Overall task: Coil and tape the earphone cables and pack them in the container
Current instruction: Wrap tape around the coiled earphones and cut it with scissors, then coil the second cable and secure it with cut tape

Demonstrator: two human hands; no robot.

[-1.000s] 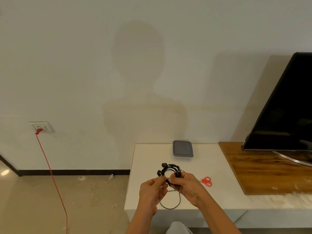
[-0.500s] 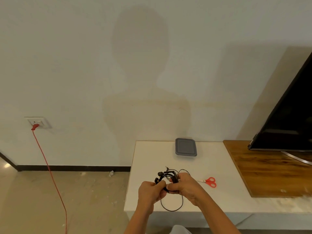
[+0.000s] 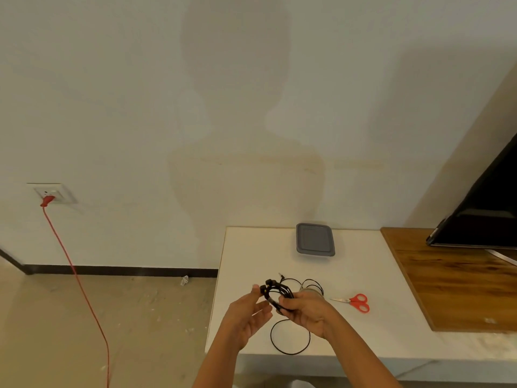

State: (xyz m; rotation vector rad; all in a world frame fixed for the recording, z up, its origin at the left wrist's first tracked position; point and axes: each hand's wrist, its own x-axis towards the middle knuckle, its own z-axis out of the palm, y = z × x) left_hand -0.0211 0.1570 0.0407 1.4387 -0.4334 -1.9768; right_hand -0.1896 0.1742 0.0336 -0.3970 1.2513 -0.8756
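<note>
So this looks like the coiling step, not finished. The right hand (image 3: 305, 312) pinches the black earphone cables (image 3: 279, 291) as a bunched coil, thumb and fingers curled round the strands. That puts the bundle up in the air on the near side of the grey container (image 3: 315, 239), roughly in line with it. The left hand (image 3: 246, 317) sits just beside the bundle, further left of the container, with its fingers loose and spread and gripping nothing. One loose loop (image 3: 291, 352) hangs out of the coil on the near side, farthest from the container. The next move probably calls for gathering that loop into the bunch while the pinch stays tight, then taping. The container has its lid on, so that needs opening too. Count: one cable bundle (two earbuds and one jack plug poke out; more than one set, can't tell), one container, one pair of red scissors (image 3: 355, 301) nearer and right of the container, two hands. A pale roundish thing (image 3: 307, 290) peeks from behind the right hand; might be tape, can't tell.
</note>
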